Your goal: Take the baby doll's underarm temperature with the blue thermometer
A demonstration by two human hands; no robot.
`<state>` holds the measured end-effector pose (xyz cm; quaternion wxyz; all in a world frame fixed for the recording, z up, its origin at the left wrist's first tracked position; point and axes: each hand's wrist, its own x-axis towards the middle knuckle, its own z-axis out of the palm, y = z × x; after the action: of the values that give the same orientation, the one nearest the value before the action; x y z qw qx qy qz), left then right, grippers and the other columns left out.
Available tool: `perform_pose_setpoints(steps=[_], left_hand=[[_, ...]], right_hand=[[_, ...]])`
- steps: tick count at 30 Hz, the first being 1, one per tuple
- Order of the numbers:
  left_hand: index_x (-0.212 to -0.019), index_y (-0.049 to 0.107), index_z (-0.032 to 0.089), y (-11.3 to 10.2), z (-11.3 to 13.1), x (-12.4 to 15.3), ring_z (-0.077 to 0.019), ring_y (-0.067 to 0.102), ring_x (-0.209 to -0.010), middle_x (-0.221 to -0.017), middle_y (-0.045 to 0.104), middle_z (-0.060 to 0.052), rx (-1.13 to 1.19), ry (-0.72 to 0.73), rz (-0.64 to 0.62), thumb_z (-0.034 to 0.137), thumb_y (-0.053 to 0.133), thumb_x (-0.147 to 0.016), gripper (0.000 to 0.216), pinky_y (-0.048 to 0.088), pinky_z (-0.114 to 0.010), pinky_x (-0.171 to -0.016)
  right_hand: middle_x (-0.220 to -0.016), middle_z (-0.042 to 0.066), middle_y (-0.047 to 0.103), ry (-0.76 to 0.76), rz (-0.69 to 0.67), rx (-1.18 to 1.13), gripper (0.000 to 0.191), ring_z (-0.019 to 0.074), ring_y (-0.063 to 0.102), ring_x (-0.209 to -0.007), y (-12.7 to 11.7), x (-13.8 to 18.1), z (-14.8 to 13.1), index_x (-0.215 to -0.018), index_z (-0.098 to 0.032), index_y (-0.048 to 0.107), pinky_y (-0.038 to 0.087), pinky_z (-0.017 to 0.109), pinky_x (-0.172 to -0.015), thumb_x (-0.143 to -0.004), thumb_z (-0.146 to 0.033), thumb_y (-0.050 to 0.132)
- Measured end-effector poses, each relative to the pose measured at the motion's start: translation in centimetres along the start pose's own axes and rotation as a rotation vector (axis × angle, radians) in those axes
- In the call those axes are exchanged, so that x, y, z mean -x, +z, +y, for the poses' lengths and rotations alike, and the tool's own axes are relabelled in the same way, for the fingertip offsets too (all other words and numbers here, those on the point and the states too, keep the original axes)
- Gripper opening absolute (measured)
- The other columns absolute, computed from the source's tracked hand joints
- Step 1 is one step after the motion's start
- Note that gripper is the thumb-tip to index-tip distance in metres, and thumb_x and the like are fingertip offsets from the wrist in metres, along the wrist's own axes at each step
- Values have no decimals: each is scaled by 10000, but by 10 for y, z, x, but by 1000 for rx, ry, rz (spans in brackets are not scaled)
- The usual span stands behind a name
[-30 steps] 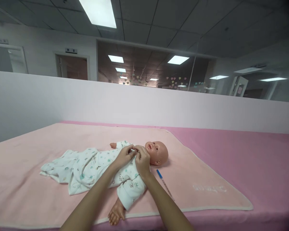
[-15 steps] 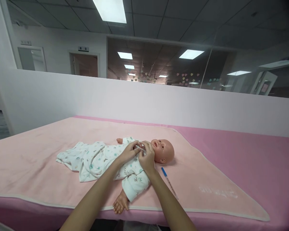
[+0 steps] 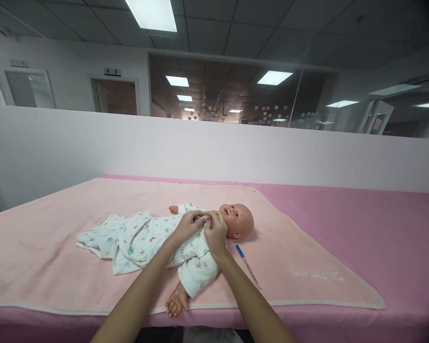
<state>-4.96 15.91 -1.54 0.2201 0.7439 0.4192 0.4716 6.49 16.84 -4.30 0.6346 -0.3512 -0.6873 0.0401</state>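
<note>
A baby doll (image 3: pixel 238 220) lies on its back on a pale pink blanket (image 3: pixel 300 267), head to the right. It wears a white patterned romper (image 3: pixel 143 240). My left hand (image 3: pixel 187 226) and my right hand (image 3: pixel 215 233) meet at the doll's chest just below its chin. Both pinch the romper's front near the collar, fingers closed on the cloth. The doll's bare hand (image 3: pixel 176 301) sticks out of a sleeve near the front edge.
A thin stick with a blue cap (image 3: pixel 247 266) lies on the blanket right of my right wrist. The blanket covers a darker pink table (image 3: pixel 385 233). A white partition wall (image 3: pixel 214 152) stands behind the table, with glass above it.
My hands stay pinched at the doll's collar with only small finger shifts. The view has swung slightly as my head moved.
</note>
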Motion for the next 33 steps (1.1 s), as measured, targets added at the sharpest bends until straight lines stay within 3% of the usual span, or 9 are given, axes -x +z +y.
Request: perform_pose_setpoints(steps=[4, 18, 24, 33], left_hand=[[-908, 630, 151, 1, -3, -1, -133, 498, -628, -723, 616, -23, -17, 14, 27, 311, 471, -763, 268, 377, -233, -577], [-944, 572, 179, 1, 2, 2, -158, 533, -787, -865, 613, -25, 12, 31, -7, 191, 432, -755, 236, 410, -261, -715], [-918, 598, 153, 1, 1, 1, -153, 535, -725, -793, 619, -31, -8, 30, 22, 267, 438, -774, 243, 409, -258, -676], [-889, 629, 148, 2, -4, 0, -153, 549, -694, -738, 628, -28, -35, -11, 37, 196, 480, -699, 247, 410, -246, -632]], right_hand=[[-792, 38, 527, -2, -1, 5, 307, 158, 495, -782, 1, 0, 1, -797, -187, 578, 422, 279, -731, -704, -10, 345], [-816, 45, 545, -11, -34, 39, 330, 172, 496, -793, -1, -1, -5, -838, -186, 567, 413, 291, -715, -663, -5, 354], [-785, 40, 552, 11, -19, 82, 275, 170, 494, -770, -1, -1, -3, -788, -182, 561, 403, 291, -718, -693, -26, 355], [-791, 39, 571, 39, -5, 72, 290, 163, 513, -738, 0, -1, 1, -813, -181, 574, 409, 276, -679, -662, -43, 368]])
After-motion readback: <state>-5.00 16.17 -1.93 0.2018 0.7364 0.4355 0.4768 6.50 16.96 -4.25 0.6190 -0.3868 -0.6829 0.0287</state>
